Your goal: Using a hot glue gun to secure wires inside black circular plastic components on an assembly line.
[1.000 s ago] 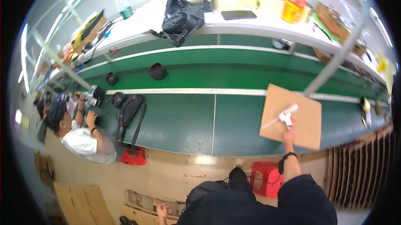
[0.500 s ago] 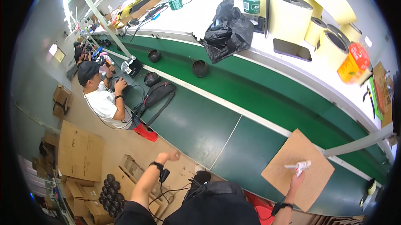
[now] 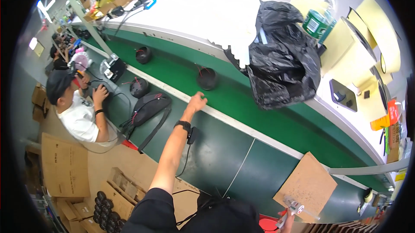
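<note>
My left hand (image 3: 198, 102) reaches over the pale rail of the conveyor. Its fingers are loosely bent and slightly apart, with nothing in them. Just beyond it, on the green belt, lies a round black housing (image 3: 207, 79) with thin red wires on top; a small gap separates the two. Low on the right, my right hand (image 3: 287, 223) is closed around the grey-and-red handle of a hand tool with a white body and clear tube (image 3: 296, 207). The tool is above the near part of a brown board (image 3: 312, 181) on the dark green bench.
More black housings stand on the belt (image 3: 143, 54) and bench (image 3: 139, 87), near a black bag (image 3: 150, 109). A seated person (image 3: 82, 107) works at the left. A black plastic bag (image 3: 283, 60) overhangs the white shelf, beside yellow rolls (image 3: 348, 51) and a phone (image 3: 343, 95).
My left hand has moved forward from beside the bench to the belt's rail, near the black housing. My right hand has drawn the tool back toward me and turned it.
</note>
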`<control>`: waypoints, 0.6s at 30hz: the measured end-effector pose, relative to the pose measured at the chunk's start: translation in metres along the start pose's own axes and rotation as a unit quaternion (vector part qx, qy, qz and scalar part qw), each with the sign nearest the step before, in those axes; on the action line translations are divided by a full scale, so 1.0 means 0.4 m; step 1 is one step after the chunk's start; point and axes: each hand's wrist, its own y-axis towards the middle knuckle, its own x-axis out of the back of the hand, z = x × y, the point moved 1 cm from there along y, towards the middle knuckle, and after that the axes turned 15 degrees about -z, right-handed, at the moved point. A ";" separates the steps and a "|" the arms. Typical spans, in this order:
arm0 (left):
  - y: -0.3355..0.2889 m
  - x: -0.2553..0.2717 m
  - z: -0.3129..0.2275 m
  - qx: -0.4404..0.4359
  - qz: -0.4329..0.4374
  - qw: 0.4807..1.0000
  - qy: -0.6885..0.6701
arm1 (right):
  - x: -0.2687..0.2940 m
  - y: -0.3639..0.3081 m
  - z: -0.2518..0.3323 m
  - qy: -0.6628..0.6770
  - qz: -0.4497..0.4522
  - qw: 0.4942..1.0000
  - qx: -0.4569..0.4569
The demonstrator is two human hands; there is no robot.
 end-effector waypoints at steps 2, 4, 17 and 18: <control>0.096 -0.017 0.011 0.114 -0.021 0.989 -0.092 | -0.036 -0.037 0.027 0.001 -0.012 1.000 0.015; 0.171 -0.060 0.009 0.169 -0.034 0.966 -0.192 | -0.053 -0.070 0.047 0.003 -0.032 0.999 0.032; 0.118 -0.090 0.045 0.166 0.041 0.923 -0.344 | -0.108 -0.174 0.027 0.018 -0.062 0.995 0.079; 0.054 -0.084 0.038 0.119 0.088 0.931 -0.333 | -0.100 -0.175 0.014 0.024 -0.064 0.995 0.079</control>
